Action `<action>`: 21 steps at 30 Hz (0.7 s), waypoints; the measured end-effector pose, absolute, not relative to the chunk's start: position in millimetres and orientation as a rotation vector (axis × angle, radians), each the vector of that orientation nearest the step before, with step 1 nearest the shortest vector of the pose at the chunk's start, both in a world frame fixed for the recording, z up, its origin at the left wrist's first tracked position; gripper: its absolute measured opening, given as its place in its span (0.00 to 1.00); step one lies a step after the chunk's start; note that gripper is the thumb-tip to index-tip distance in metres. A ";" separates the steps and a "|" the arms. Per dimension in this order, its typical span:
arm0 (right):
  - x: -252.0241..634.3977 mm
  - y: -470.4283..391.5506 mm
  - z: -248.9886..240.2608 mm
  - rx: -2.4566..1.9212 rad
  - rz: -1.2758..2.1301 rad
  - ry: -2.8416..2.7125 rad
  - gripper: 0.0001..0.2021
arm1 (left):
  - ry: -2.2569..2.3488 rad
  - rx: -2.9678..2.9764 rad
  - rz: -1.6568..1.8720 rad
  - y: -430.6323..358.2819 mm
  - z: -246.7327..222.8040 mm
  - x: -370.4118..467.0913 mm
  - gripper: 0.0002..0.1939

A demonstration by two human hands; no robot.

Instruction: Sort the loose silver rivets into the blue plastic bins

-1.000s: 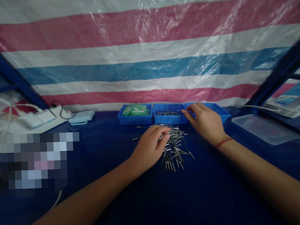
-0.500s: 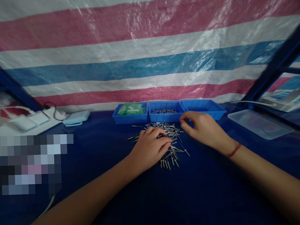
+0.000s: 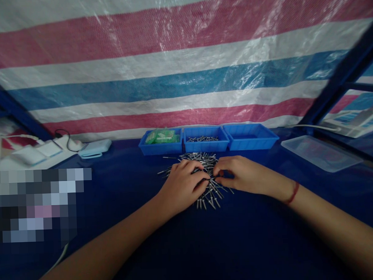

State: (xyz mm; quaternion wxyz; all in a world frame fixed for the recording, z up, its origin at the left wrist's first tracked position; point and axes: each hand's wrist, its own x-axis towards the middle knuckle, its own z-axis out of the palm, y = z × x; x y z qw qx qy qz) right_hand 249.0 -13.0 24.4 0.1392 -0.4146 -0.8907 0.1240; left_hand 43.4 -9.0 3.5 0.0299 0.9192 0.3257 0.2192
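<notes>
A loose pile of silvery blind rivets (image 3: 202, 157) lies on the dark blue tabletop, partly hidden under my hands. My left hand (image 3: 186, 181) rests over the pile's left side, fingers curled and thumb drawn in to the index finger; whatever is between the tips is too small to tell. From the right, my right hand (image 3: 239, 173) reaches in with thumb and index finger pinched close together at the pile, near the left fingertips. What that pinch holds cannot be made out.
Behind the pile stand three blue bins in a row: a left bin (image 3: 161, 149) with green plastic packets, a middle bin (image 3: 206, 146) with rivets, and a right bin (image 3: 253, 143). A translucent lid (image 3: 321, 153) lies right. A power strip (image 3: 43, 152) and light blue case (image 3: 95, 148) sit left.
My right hand has come down and left from the front of the right bin to the rivet pile beside my left hand. My left hand has stayed almost in place.
</notes>
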 end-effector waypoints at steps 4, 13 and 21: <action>249.0 -13.6 26.8 -1.146 0.451 -2.554 0.05 | 1.007 2.834 0.683 -10.6 3.6 42.7 0.08; 251.6 -11.7 25.7 -1.095 0.530 -2.556 0.07 | 0.991 2.823 0.712 -11.1 1.3 41.1 0.07; 250.3 -16.6 31.7 -1.166 0.368 -2.554 0.06 | 1.025 2.796 0.705 -12.0 1.1 41.2 0.05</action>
